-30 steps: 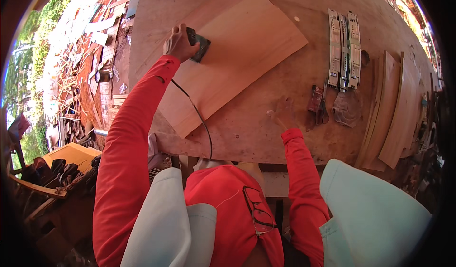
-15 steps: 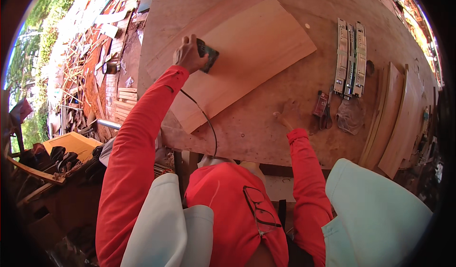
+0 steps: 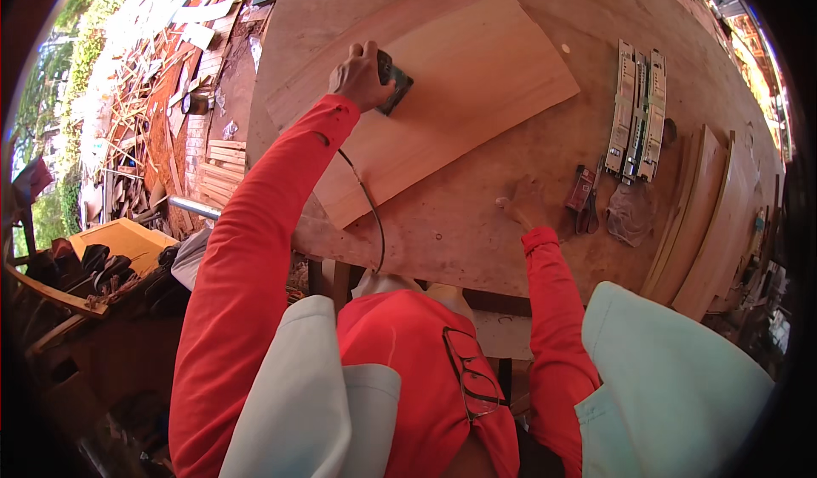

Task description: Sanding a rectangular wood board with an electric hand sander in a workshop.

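This is a wood workshop out in the open. A big wooden worktop (image 3: 477, 223) holds a thin wood sheet (image 3: 459, 95), and more boards (image 3: 706, 223) lie at its right edge. Metal rails (image 3: 638, 112) rest there too. Past the left edge, scrap wood (image 3: 153, 129) is piled beside green plants (image 3: 51, 95).

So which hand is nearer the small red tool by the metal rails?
Right. The right hand rests flat on the workbench beside the red tool; the left hand is far across, gripping the sander on the plywood sheet.
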The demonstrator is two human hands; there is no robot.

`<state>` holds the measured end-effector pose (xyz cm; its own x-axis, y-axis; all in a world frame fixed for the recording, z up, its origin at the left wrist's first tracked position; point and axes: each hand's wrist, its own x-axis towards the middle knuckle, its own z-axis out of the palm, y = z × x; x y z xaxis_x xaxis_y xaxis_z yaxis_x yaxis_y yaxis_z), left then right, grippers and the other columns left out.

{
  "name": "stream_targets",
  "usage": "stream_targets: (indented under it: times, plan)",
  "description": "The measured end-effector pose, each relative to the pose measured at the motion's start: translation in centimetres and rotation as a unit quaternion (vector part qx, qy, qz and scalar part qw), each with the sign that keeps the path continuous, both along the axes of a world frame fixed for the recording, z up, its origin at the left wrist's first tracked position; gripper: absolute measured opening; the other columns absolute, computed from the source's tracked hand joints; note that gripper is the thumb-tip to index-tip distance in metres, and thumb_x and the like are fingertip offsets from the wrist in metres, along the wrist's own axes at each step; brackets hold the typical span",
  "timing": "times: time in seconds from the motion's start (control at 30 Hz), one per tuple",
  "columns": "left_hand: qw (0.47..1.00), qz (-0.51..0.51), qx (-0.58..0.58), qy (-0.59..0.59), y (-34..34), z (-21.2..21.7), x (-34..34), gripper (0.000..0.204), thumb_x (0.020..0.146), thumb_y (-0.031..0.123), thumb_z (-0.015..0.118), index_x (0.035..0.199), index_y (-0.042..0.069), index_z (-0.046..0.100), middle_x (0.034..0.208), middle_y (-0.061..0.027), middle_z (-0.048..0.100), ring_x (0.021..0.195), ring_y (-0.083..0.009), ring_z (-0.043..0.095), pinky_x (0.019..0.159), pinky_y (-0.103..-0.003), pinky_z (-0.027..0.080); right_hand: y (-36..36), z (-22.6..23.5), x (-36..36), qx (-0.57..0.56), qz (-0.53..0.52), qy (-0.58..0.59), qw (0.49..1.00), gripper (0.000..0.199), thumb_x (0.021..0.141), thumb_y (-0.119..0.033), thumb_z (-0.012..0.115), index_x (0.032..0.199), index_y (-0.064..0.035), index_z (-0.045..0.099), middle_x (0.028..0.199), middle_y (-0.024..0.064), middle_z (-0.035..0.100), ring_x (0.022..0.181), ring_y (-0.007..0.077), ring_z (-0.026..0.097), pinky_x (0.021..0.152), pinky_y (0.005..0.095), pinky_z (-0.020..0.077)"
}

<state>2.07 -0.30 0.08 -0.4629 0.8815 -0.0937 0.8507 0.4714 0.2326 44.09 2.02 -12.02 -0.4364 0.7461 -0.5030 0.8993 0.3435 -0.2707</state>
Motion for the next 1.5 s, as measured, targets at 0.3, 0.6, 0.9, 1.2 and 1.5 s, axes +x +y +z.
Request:
stream_targets:
  times: [0.3,0.6,0.9,1.2,1.5]
  plan:
    - [0.993,0.105,0.026,0.042,-4.6,-2.3,-8.5,0.072,0.074,0.040,0.080,0.125,0.003,0.045,0.119,-0.0278,0.057,0.101,-0.0476,0.067,0.085,-0.055,0.056,0.1,2.6,-1.4,0.005,-0.017,-0.002,1.000,0.076,0.075,-0.039,0.087,0.127,0.0081,0.058,0.130,0.0314,0.054,0.117,0.0474,0.057,0.095,0.0516,0.0522]
    - [0.997,0.071,0.021,0.027,-6.0,-1.0,-4.3,0.067,0.075,0.038,0.080,0.123,0.005,0.049,0.123,-0.0255,0.058,0.105,-0.0473,0.065,0.087,-0.054,0.055,0.1,0.8,-0.4,-0.002,-0.018,-0.002,1.000,0.074,0.076,-0.038,0.087,0.126,0.0076,0.058,0.132,0.0335,0.052,0.119,0.0486,0.056,0.096,0.0518,0.0518]
    - [0.982,0.173,0.006,0.075,-8.5,-3.4,-12.6,0.070,0.072,0.041,0.081,0.121,0.002,0.048,0.118,-0.0286,0.059,0.102,-0.0483,0.066,0.088,-0.056,0.055,0.8,4.6,-2.6,-0.058,-0.036,-0.016,0.998,0.085,0.077,-0.034,0.087,0.134,0.0143,0.046,0.137,0.0338,0.050,0.127,0.0499,0.050,0.104,0.0507,0.0473]
    - [0.990,0.127,-0.013,0.052,-0.6,-2.0,-9.3,0.076,0.072,0.046,0.080,0.128,0.005,0.049,0.127,-0.0265,0.058,0.109,-0.0472,0.066,0.091,-0.054,0.055,0.5,-0.1,-0.8,0.000,0.018,-0.017,1.000,0.080,0.074,-0.034,0.088,0.132,0.0087,0.053,0.130,0.0345,0.054,0.122,0.0486,0.053,0.102,0.0505,0.0470]
    - [0.998,0.051,-0.017,0.037,3.1,-1.1,-6.3,0.076,0.074,0.045,0.077,0.131,0.004,0.048,0.128,-0.0269,0.058,0.109,-0.0492,0.066,0.090,-0.055,0.055,0.1,-0.2,-0.6,0.019,0.024,-0.031,0.999,0.096,0.079,-0.042,0.084,0.141,0.0148,0.040,0.136,0.0355,0.049,0.129,0.0497,0.050,0.105,0.0496,0.0477]
